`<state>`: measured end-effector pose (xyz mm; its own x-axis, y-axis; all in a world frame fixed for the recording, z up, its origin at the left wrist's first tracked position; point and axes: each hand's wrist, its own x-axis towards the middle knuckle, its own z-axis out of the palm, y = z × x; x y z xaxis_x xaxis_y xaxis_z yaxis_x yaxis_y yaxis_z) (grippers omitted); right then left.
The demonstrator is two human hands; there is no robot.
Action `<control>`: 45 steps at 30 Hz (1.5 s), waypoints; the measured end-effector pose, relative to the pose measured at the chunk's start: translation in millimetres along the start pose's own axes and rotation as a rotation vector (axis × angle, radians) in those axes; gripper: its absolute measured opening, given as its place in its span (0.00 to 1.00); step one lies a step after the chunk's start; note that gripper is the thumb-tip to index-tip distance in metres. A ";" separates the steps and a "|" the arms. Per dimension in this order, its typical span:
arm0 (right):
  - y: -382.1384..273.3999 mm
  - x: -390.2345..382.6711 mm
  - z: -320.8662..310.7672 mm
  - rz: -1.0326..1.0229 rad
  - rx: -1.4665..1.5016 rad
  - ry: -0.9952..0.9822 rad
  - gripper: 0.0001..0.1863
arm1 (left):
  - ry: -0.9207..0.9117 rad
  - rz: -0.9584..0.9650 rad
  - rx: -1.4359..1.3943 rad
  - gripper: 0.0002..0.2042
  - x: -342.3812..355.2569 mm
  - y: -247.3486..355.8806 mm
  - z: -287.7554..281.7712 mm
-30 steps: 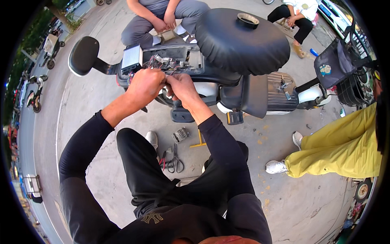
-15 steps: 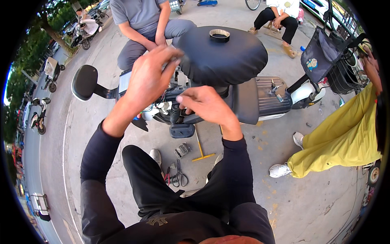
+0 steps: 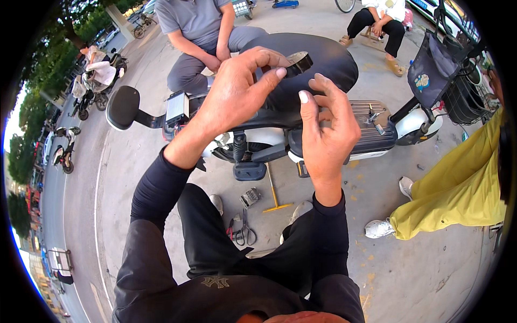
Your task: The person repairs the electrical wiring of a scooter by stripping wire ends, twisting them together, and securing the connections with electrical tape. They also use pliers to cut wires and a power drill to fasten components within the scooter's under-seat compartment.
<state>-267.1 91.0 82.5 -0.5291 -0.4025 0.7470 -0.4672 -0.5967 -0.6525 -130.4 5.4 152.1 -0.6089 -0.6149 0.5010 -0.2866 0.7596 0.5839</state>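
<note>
Black tape roll (image 3: 299,64): hanging in front of the padded black seat (image 3: 335,58), being clamped at its left by the left hand's (image 3: 237,89) thumb and fingers. Probably handling as light, stiff-cored and tacky outside; best gripping by opposite rims. Holding the right hand (image 3: 331,126) apart, right and nearer, half curling; not showing whether pinching a dark tape end. Covering the roll's left part with fingers, and hiding whatever is lying right of the silver box (image 3: 176,109). Cropping a far seated person (image 3: 194,32) above the shoulders.
</note>
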 end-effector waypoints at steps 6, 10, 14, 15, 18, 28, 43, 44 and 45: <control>-17.7 -5.2 8.2 -0.228 -0.125 0.027 0.12 | 0.108 -0.112 -0.064 0.11 -48.4 32.8 1.1; -27.0 -8.1 5.9 -0.298 -0.205 -0.031 0.11 | 0.161 -0.050 -0.039 0.10 -59.5 31.9 -1.0; -28.3 -8.0 7.6 -0.334 -0.225 -0.107 0.12 | 0.174 0.106 0.103 0.09 -64.7 25.5 -8.3; -27.7 -7.5 7.9 -0.347 -0.228 -0.123 0.13 | 0.182 0.145 0.125 0.09 -64.5 24.4 -8.9; -28.2 -10.2 8.6 -0.314 -0.246 -0.191 0.15 | 0.134 0.089 0.127 0.08 -70.4 26.3 -10.1; -31.8 -20.9 29.8 0.067 0.144 -0.125 0.12 | 0.159 -0.210 -0.542 0.09 -85.8 14.3 -4.0; -30.2 -11.9 9.2 0.159 0.161 -0.826 0.09 | -0.168 0.064 0.022 0.17 -96.6 4.8 -60.6; -31.1 -11.6 9.5 0.158 0.187 -0.867 0.09 | -0.269 0.010 0.011 0.16 -97.0 0.7 -65.7; -32.0 -13.4 10.0 0.191 0.193 -0.856 0.09 | -0.282 -0.049 0.004 0.15 -99.6 -1.6 -67.0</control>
<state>-237.9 108.5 94.6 0.1592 -0.8406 0.5177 -0.2576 -0.5416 -0.8002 -19.6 51.3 144.0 -0.7760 -0.5680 0.2743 -0.3235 0.7317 0.6000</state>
